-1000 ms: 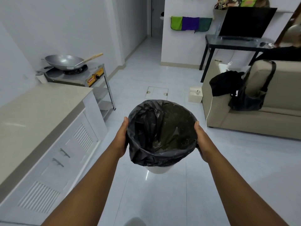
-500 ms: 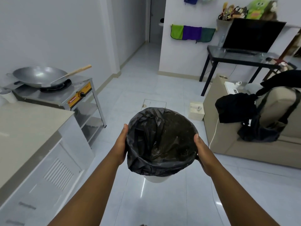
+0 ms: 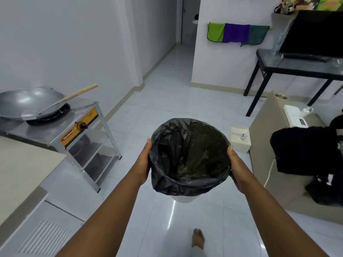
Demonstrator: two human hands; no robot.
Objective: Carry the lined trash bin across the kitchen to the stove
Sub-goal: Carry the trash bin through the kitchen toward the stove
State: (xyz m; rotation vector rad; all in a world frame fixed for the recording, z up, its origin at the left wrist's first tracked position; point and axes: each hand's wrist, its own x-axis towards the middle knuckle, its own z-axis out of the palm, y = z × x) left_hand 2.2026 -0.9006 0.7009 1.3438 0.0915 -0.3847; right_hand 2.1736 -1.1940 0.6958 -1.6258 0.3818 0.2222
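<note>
A white trash bin lined with a black plastic bag hangs above the tiled floor in the middle of the view. My left hand grips its left side and my right hand grips its right side, both pressed against the bag's folded rim. The bag looks empty inside. The steel stove with a yellow front panel stands at the left, a little ahead of the bin. A large wok with a wooden-handled spatula rests on its burner.
A beige counter with white louvred cabinets runs along the left. A beige sofa with black bags lies on the right, a small box on the floor beside it. A black table with a TV stands behind. My bare foot shows below.
I have walked forward with the bin; the stove and counter have come closer at the left and the sofa has slid to the right. My grip is unchanged.
</note>
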